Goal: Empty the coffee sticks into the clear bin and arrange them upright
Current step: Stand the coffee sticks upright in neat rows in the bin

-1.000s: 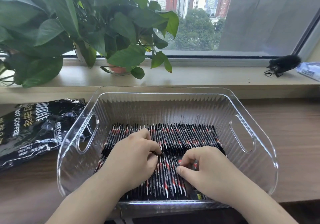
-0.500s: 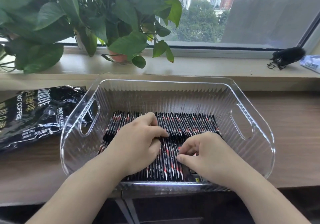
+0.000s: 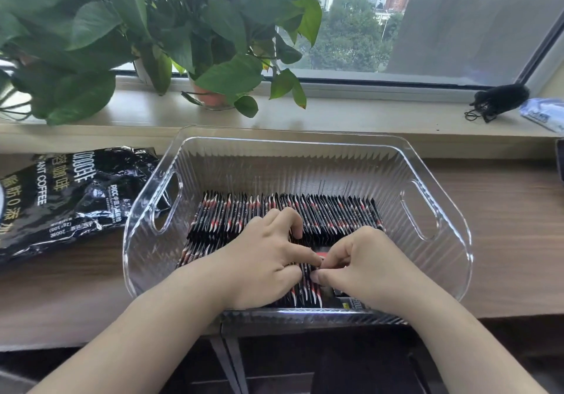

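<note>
Location: clear bin [image 3: 442, 271] at centre of the tabletop [image 3: 512, 241]; coffee sticks [image 3: 320, 210] inside it, in two rows across the floor of the bin.
Left grip: left grip [image 3: 259, 259] is in the near row at 6 o'clock, with thumb and fingers curled and pinching a few sticks on edge.
Right grip: right grip [image 3: 363, 268] is close against it, curled onto the same cluster of sticks.
Done: emptying judged complete. The bag [image 3: 76, 198] lies flat and crumpled at 9 o'clock. The far row at 12 o'clock stands packed on edge.
Outstanding: the near row around 5 o'clock, where a few sticks appear to lie flat beneath the right grip. Judged late stage.
Writing: the bag reads "ANT COFFEE", "PICC" and "(2g×100)", with Chinese characters alongside. Print on the sticks is too small to read.
</note>
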